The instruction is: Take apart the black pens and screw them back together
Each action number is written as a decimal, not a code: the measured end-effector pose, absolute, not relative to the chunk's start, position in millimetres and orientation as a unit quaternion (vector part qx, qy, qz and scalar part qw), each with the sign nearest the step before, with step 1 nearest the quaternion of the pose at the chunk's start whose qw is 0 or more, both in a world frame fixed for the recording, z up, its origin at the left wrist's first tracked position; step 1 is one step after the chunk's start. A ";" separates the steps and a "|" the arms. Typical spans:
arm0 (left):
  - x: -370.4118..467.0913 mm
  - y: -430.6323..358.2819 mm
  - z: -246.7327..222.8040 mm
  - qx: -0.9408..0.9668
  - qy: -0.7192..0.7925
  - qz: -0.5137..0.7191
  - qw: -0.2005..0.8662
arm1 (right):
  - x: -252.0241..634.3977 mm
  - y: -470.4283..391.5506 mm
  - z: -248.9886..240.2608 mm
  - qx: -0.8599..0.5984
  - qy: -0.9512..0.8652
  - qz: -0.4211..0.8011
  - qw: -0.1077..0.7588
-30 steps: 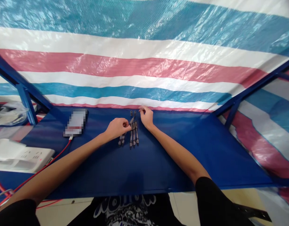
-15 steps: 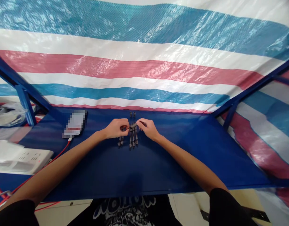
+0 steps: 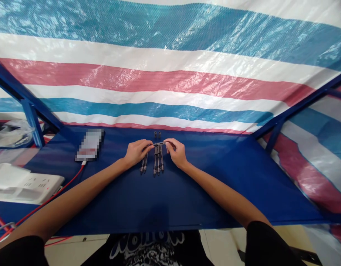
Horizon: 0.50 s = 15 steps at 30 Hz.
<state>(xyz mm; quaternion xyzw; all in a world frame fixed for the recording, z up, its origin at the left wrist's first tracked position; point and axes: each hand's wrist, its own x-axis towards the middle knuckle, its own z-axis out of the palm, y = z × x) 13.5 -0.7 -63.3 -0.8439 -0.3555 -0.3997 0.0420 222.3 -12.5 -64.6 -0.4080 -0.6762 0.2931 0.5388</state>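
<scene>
A slim dark pen [image 3: 160, 143] is held sideways between my two hands, just above the tabletop. My left hand [image 3: 137, 150] pinches its left end between thumb and fingers. My right hand [image 3: 176, 151] pinches the right end. Below the held pen, several dark pens [image 3: 158, 162] lie side by side, tips toward me, their upper ends partly behind it. Two more pens [image 3: 143, 164] lie just to the left, partly covered by my left hand. Behind my hands stand two small dark cylindrical pieces [image 3: 157, 134], too small to make out fully.
A blue tabletop [image 3: 215, 184] lies under everything. To the left are a phone [image 3: 90, 144] on a red cable [image 3: 73, 180] and a white power strip [image 3: 34, 184]. Blue metal bars [image 3: 273, 136] flank the table, and a striped plastic sheet [image 3: 170, 81] hangs behind.
The pen between my hands has turned from slanted to nearly level and shows more of its length. My hands have moved slightly apart, and my left fingers have straightened somewhat.
</scene>
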 end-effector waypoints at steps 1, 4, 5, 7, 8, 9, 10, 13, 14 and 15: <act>13.4 -0.5 -63.2 -0.845 -0.356 -0.397 0.045 | 222.4 -12.4 -64.5 -0.410 -0.683 0.280 0.536; 13.3 0.0 -64.1 -0.848 -0.347 -0.396 0.055 | 222.3 -13.2 -63.6 -0.402 -0.712 0.236 0.525; 13.3 0.1 -64.6 -0.850 -0.341 -0.398 0.060 | 222.0 -13.7 -63.4 -0.395 -0.723 0.224 0.521; 13.5 0.0 -65.6 -0.854 -0.328 -0.398 0.069 | 221.0 -14.8 -63.3 -0.380 -0.746 0.201 0.508; 13.6 -0.2 -65.9 -0.857 -0.322 -0.397 0.073 | 220.4 -15.4 -63.5 -0.374 -0.757 0.192 0.501; 13.7 -0.4 -66.1 -0.860 -0.316 -0.393 0.076 | 219.9 -15.8 -63.9 -0.370 -0.766 0.185 0.493; 13.8 -0.6 -66.2 -0.863 -0.312 -0.390 0.080 | 219.5 -16.1 -64.3 -0.368 -0.772 0.180 0.486; 14.0 -0.9 -66.0 -0.865 -0.306 -0.387 0.094 | 218.9 -16.2 -65.8 -0.371 -0.779 0.168 0.477; 14.1 -0.8 -65.9 -0.864 -0.304 -0.388 0.101 | 219.0 -16.1 -66.1 -0.371 -0.779 0.166 0.477; 14.1 -0.8 -65.9 -0.864 -0.300 -0.389 0.108 | 219.1 -15.9 -66.3 -0.370 -0.780 0.165 0.477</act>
